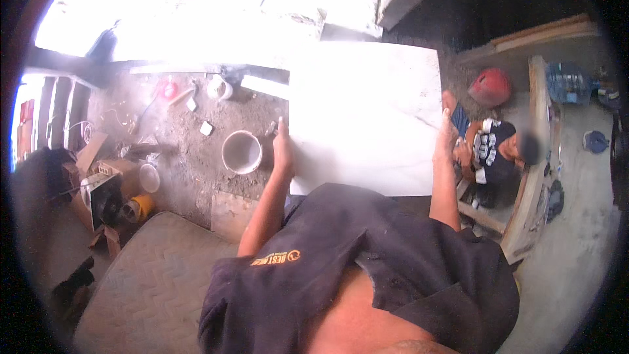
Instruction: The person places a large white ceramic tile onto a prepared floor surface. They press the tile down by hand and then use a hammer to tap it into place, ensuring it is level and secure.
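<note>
A large white tile [367,118] with faint grey veining spans the space in front of my chest. My left hand [282,149] grips its left edge, fingers partly hidden behind it. On the opposite edge my right hand [446,137] holds it the same way, thumb along the side. Just left of my left hand, a round bucket [242,152] stands on the dirt floor. Beyond my right hand a person in a black printed shirt [495,147] sits low, near the tile's right edge.
A red helmet [491,87] and a large clear water jug [567,83] are at the right, by a wooden beam [538,105]. At lower left lies a quilted mattress [157,282]. Cardboard boxes [120,174] and a yellow container [140,207] clutter the left. A white pail [219,88] stands farther off.
</note>
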{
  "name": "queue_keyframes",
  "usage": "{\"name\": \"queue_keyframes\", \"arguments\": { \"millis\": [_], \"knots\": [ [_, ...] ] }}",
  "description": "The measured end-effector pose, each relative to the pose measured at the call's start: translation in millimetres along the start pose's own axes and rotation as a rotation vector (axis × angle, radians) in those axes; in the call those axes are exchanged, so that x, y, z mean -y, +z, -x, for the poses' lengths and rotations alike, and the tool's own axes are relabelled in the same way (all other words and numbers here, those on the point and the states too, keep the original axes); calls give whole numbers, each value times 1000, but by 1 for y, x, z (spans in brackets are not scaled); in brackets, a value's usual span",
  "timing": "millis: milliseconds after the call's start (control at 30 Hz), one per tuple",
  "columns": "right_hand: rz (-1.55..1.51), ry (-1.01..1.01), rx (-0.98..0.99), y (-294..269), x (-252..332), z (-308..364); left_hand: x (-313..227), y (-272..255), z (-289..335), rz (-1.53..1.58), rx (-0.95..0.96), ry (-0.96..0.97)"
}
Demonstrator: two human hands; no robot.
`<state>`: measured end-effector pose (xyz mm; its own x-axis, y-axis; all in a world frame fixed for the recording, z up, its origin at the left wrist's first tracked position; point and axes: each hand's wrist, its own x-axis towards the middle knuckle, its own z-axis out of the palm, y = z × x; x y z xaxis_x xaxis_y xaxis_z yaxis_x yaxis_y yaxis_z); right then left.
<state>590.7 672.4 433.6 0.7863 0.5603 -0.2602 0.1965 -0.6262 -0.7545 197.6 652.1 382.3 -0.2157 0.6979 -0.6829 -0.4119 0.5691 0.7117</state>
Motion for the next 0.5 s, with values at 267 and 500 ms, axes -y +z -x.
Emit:
{"name": "queue_keyframes", "arguments": {
  "millis": [267, 500],
  "knots": [
    [-128, 360, 123, 10, -24, -15, 24, 27, -87, -367, 136, -257],
    [-186, 439, 196, 10, -94, -124, 19, 144, -95, -858, -60, -212]
  ]
}}
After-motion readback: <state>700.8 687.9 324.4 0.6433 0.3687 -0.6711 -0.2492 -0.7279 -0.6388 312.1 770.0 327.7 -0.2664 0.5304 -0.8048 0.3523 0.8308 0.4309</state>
